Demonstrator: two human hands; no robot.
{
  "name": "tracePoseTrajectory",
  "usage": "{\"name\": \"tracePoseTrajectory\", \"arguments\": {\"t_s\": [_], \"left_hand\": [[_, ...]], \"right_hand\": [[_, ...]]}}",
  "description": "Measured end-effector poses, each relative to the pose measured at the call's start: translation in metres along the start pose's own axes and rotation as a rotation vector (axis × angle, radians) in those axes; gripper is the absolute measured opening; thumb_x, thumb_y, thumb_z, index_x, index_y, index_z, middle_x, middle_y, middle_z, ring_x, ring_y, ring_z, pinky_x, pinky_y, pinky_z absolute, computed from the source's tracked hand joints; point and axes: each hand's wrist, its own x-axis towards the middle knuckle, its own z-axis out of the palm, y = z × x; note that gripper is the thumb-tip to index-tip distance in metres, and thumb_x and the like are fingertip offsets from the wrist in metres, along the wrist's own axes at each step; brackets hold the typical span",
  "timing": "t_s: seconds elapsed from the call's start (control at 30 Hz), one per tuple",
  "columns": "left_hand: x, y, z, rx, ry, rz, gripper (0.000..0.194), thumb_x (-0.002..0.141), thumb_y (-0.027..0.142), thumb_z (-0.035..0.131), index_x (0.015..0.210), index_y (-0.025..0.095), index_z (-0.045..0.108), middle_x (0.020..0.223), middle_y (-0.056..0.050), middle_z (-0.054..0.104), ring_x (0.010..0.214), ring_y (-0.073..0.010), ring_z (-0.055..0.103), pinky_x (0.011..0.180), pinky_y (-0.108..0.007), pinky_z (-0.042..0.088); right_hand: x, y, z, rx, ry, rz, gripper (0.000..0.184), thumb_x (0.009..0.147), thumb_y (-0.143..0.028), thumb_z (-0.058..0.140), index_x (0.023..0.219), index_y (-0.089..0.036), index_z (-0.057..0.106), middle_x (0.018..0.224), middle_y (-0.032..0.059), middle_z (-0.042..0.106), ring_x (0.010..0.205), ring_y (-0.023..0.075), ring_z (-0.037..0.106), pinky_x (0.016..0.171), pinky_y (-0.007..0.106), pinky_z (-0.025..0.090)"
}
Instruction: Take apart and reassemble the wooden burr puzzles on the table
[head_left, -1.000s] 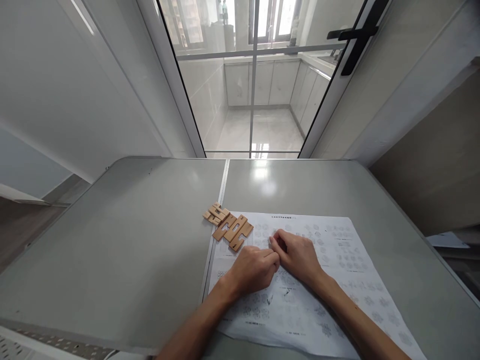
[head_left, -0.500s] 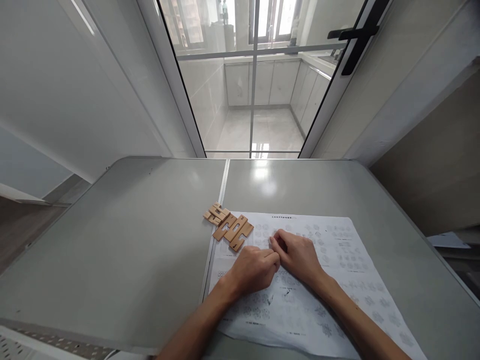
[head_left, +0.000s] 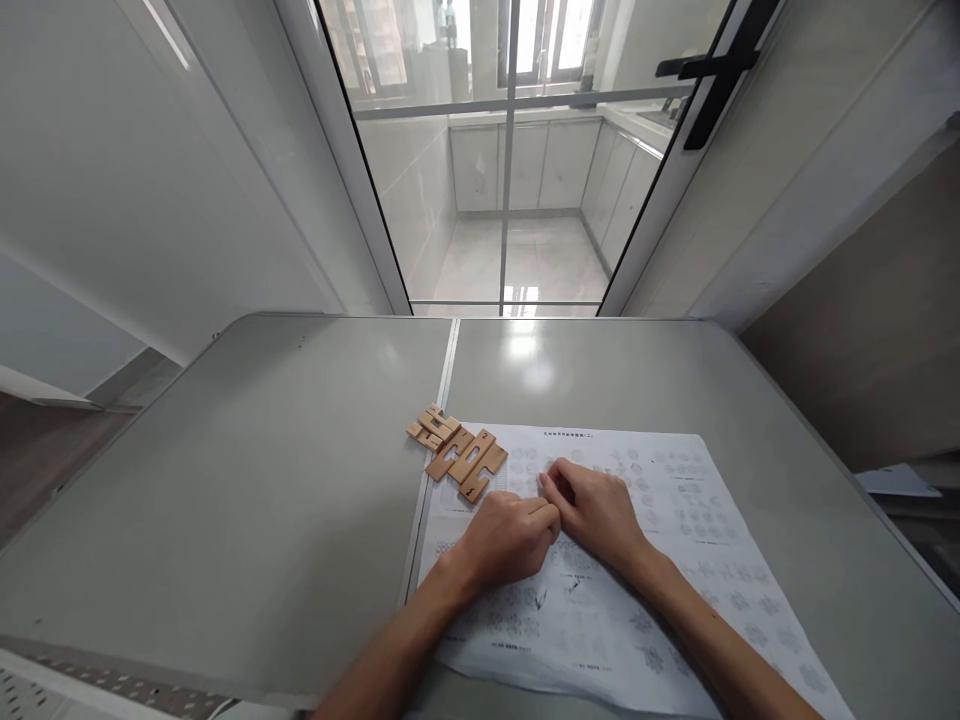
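Observation:
My left hand [head_left: 511, 537] rests on a large printed sheet [head_left: 705, 500], its fingers curled into a loose fist. Beside it lies my right hand [head_left: 596, 503], also closed, with thumb and forefinger bent together around a small hollow. The two hands touch or nearly touch at the knuckles, and neither shows anything held. Just beyond my left hand lie several flat wooden puzzle pieces [head_left: 474, 456] with cut-out notches and dark numbers. A smaller cluster of interlocked wooden pieces [head_left: 433, 428] adjoins them on the left, overlapping the corner of the sheet.
The grey table [head_left: 247, 470] has a seam strip [head_left: 448, 365] running across it, left of the sheet. Beyond the far edge stands a glass door [head_left: 555, 180] with a black handle [head_left: 705, 68]. A white panel with holes [head_left: 37, 695] shows at the lower left.

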Motion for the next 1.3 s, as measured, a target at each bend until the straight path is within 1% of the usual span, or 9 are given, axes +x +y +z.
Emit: {"name": "tracePoseTrajectory", "arguments": {"t_s": [0.43,0.67,0.8,0.9,1.03,1.1,1.2,1.3], "left_hand": [[0.0,0.001,-0.001,0.005,0.003,0.0,0.022,0.089,0.004,0.051,0.075,0.02,0.061,0.067,0.001,0.07,0.055,-0.0152,0.062,0.055,-0.028,0.042],[0.001,0.0,0.0,0.014,-0.002,0.002,0.022,0.089,0.004,0.051,0.075,0.02,0.059,0.067,0.001,0.069,0.055,-0.0144,0.062,0.055,-0.027,0.043],[0.001,0.0,0.0,0.017,-0.004,0.01,0.021,0.088,0.004,0.051,0.076,0.02,0.06,0.067,0.001,0.069,0.055,-0.0148,0.061,0.055,-0.028,0.042],[0.001,-0.001,-0.001,0.016,0.018,0.023,0.022,0.088,0.005,0.05,0.075,0.02,0.059,0.067,0.002,0.069,0.054,-0.0147,0.06,0.055,-0.029,0.041],[0.002,0.002,-0.003,0.032,0.075,0.064,0.025,0.09,0.005,0.047,0.073,0.02,0.058,0.064,0.002,0.066,0.052,-0.0138,0.056,0.053,-0.029,0.039],[0.003,0.003,-0.005,0.042,0.149,0.068,0.027,0.088,0.003,0.046,0.072,0.021,0.057,0.062,0.003,0.064,0.05,-0.0126,0.053,0.052,-0.028,0.037],[0.006,0.002,-0.012,0.055,0.29,0.027,0.027,0.087,0.003,0.047,0.07,0.022,0.057,0.06,0.004,0.061,0.049,-0.0116,0.051,0.053,-0.028,0.036],[0.011,-0.008,-0.025,0.078,0.388,-0.058,0.027,0.091,0.003,0.049,0.073,0.022,0.057,0.063,0.003,0.062,0.058,-0.0134,0.055,0.059,-0.028,0.041]], "right_hand": [[0.0,-0.001,0.0,0.004,-0.008,0.0,0.034,0.104,-0.038,0.051,0.075,-0.023,0.058,0.062,-0.001,0.065,0.055,0.0164,0.057,0.059,0.028,0.032],[0.001,-0.003,-0.002,0.016,-0.006,0.007,0.032,0.103,-0.038,0.051,0.075,-0.023,0.056,0.061,-0.0018,0.064,0.054,0.0163,0.056,0.059,0.027,0.033],[0.001,-0.001,-0.001,0.013,-0.01,0.007,0.032,0.103,-0.038,0.052,0.075,-0.024,0.057,0.062,-0.0017,0.065,0.055,0.0167,0.058,0.059,0.027,0.033],[0.0,0.001,0.001,0.003,-0.014,0.004,0.032,0.103,-0.038,0.052,0.076,-0.024,0.057,0.063,-0.0014,0.066,0.056,0.0172,0.059,0.059,0.027,0.033],[0.0,0.002,0.001,-0.002,-0.009,0.001,0.033,0.104,-0.039,0.051,0.075,-0.024,0.058,0.062,-0.0013,0.066,0.055,0.0171,0.06,0.059,0.028,0.033],[0.0,0.002,0.001,0.002,-0.008,0.002,0.033,0.103,-0.039,0.051,0.075,-0.023,0.058,0.062,-0.0014,0.065,0.056,0.0171,0.06,0.058,0.028,0.033],[0.0,0.001,-0.001,0.014,-0.008,-0.005,0.031,0.103,-0.039,0.052,0.077,-0.023,0.058,0.062,-0.0015,0.065,0.057,0.0174,0.06,0.059,0.028,0.033],[0.0,0.002,-0.002,0.015,-0.006,-0.014,0.031,0.102,-0.04,0.053,0.076,-0.023,0.058,0.061,-0.0017,0.064,0.056,0.0172,0.059,0.059,0.028,0.033]]}}
